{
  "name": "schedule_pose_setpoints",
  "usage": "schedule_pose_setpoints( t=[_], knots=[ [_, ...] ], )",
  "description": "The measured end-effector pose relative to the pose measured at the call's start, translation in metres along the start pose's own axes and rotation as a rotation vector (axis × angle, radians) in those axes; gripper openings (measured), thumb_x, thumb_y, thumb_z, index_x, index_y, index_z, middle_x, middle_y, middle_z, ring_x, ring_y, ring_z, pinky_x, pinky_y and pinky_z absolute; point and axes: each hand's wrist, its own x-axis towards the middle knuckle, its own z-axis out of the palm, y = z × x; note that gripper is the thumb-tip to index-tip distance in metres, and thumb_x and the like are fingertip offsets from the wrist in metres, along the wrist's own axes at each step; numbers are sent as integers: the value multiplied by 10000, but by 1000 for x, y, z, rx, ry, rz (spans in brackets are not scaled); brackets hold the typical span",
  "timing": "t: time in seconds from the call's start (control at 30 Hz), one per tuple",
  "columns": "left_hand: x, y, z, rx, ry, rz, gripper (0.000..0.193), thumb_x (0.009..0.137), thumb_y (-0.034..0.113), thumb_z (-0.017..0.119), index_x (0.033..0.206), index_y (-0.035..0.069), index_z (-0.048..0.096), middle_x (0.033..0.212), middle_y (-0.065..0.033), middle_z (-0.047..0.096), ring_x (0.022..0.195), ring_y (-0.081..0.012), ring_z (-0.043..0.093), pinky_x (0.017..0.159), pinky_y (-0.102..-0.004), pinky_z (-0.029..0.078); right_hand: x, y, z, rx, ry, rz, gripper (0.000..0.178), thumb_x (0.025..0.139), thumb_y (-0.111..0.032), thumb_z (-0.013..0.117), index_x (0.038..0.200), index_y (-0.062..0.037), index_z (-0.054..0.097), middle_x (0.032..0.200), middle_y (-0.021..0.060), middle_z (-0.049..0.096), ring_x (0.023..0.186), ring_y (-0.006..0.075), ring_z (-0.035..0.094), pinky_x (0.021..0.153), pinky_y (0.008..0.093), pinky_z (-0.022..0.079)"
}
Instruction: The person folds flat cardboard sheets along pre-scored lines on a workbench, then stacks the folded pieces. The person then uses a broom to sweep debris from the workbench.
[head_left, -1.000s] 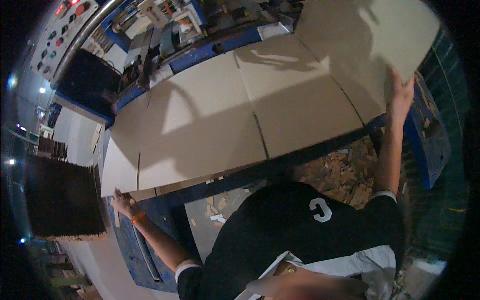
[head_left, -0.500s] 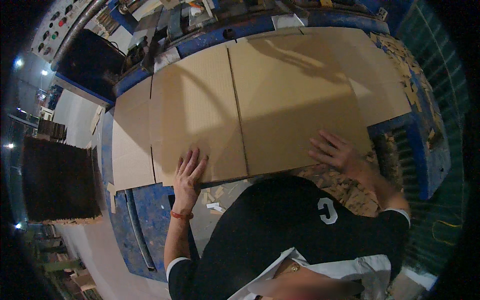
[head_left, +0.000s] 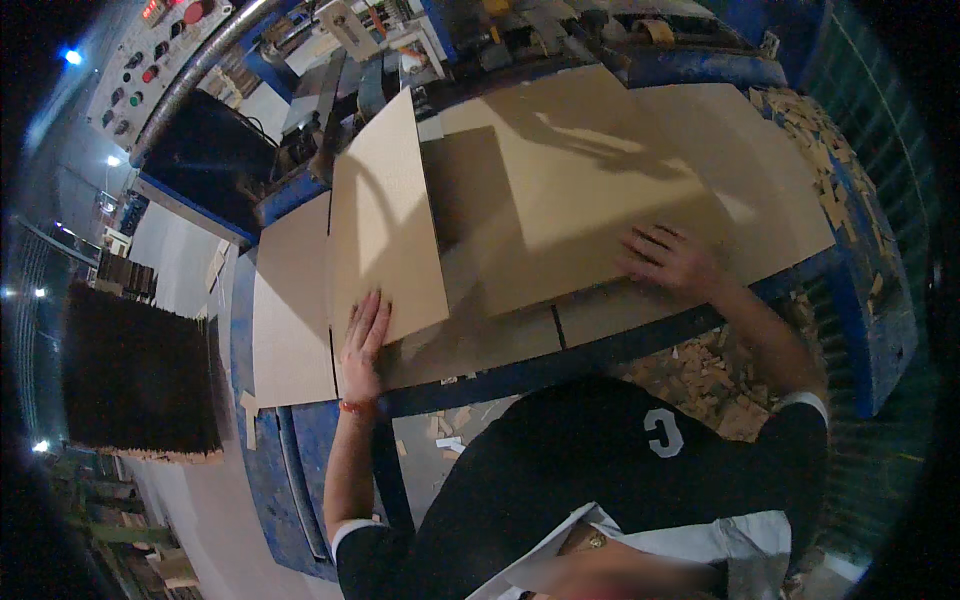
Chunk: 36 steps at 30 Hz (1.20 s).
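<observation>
A wide brown cardboard sheet [head_left: 285, 310] lies across a blue machine bed. Its left flap [head_left: 385, 230] is tilted up, with the free edge raised. The larger right flap [head_left: 590, 190] slants above the cardboard layer below. Between the two flaps a shadowed gap shows that lower layer [head_left: 490, 350]. My left hand [head_left: 365, 345] rests with fingers stretched out on the near end of the left flap. My right hand [head_left: 668, 262] lies on the near right part of the right flap, fingers spread. Neither hand is closed around anything.
Machine parts with rollers and bars [head_left: 360, 90] stand beyond the cardboard. A control panel [head_left: 140, 80] with buttons is at the far left. Cardboard scraps [head_left: 740, 390] lie below the bed and along its right edge. A dark stack [head_left: 140, 370] stands on the left floor.
The two flaps have lifted and parted at the middle seam, opening a gap over the lower layer. Both hands stay on the flaps. The view has shifted slightly.
</observation>
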Motion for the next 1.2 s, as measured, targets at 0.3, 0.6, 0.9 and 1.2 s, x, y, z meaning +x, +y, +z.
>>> schedule_pose_setpoints(
  t=[0.3, 0.6, 0.9, 1.2],
  knots=[
    [95, -77, 58, 12, 64, -39, 508, 782, 25, 509, 1281, 101, 450, 1319, -103, 429, 1247, -294, 358, 1041, -399, 295, 70, 67, 81, 93, -30, 131, 369, 824, -310, 542, 1174, -192, 537, 1195, 60, 533, 1095, 241, 505, 880, 391, 423],
    [148, -67, 82, 304, 166, -209, 754, 771, 290, 640, 1362, 25, 254, 1309, -198, 403, 1238, -330, 357, 1036, -463, 246, 116, 73, 118, -101, 33, 670, 489, 840, -214, 539, 1309, -159, 411, 1390, 125, 293, 1265, 324, 296, 1003, 461, 306],
    [-66, -147, 5, 694, 663, -866, 651, 804, 398, 606, 1215, -73, 423, 1116, -234, 548, 975, -351, 551, 849, -409, 444, -112, 48, 11, 288, 839, 1818, 525, 748, -196, 660, 1198, -13, 459, 1100, 170, 520, 988, 268, 519, 872, 380, 408],
    [-193, -261, -7, 3071, -1385, -621, 635, 812, 339, 540, 1297, -27, 353, 1123, -181, 562, 977, -270, 562, 767, -375, 474, -156, 65, 13, 811, 2143, 1504, 365, 801, -23, 561, 1153, -41, 468, 1110, 130, 530, 983, 238, 530, 828, 354, 439]
  ],
)
